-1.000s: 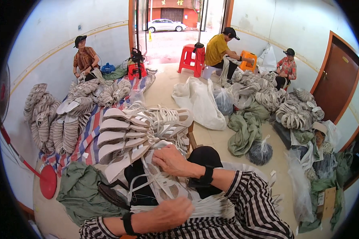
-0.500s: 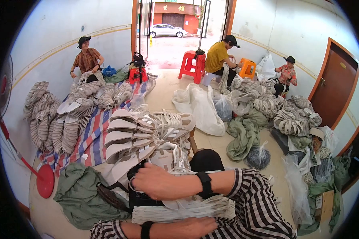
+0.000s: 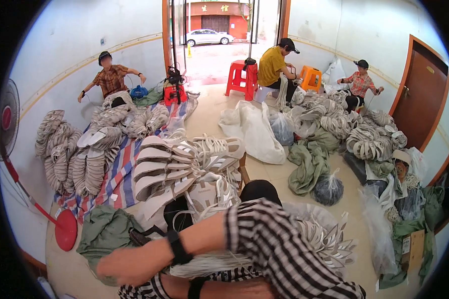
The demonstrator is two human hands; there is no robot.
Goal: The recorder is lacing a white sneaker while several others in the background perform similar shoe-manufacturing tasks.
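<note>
right hand (image 3: 128, 264): blurred, out at the lower left beyond the lap, arm crossing the body; fingers appear drawn together, cannot tell whether they pinch anything. left hand (image 3: 254, 289): low at the near edge, lying rightward under the other arm; its fingers are partly covered by the right sleeve (image 3: 279, 239), so grip cannot be told.

work piece: pale shoe upper (image 3: 209, 193) with white laces, at the lap just beyond the right forearm, against a stack of uppers (image 3: 164, 167) with more laced ones on top. bundle of white laces (image 3: 209, 263) lies across the lap between the two forearms, partly hidden by them.

obstructions: right forearm and striped sleeve cut across the near side of the work piece. dark knee (image 3: 259, 191) rises just right of it. further uppers (image 3: 329, 244) fan out right of the sleeve.

surroundings: green cloth (image 3: 105, 231) on the floor behind the right hand; red fan base (image 3: 66, 231) beside it. striped sheet (image 3: 127, 182) farther left, under heaped uppers. ahead, white sack (image 3: 254, 134); right of that, knotted plastic bag (image 3: 328, 190) near a second green cloth (image 3: 308, 167). three co-workers sit at the far side among piles.
</note>
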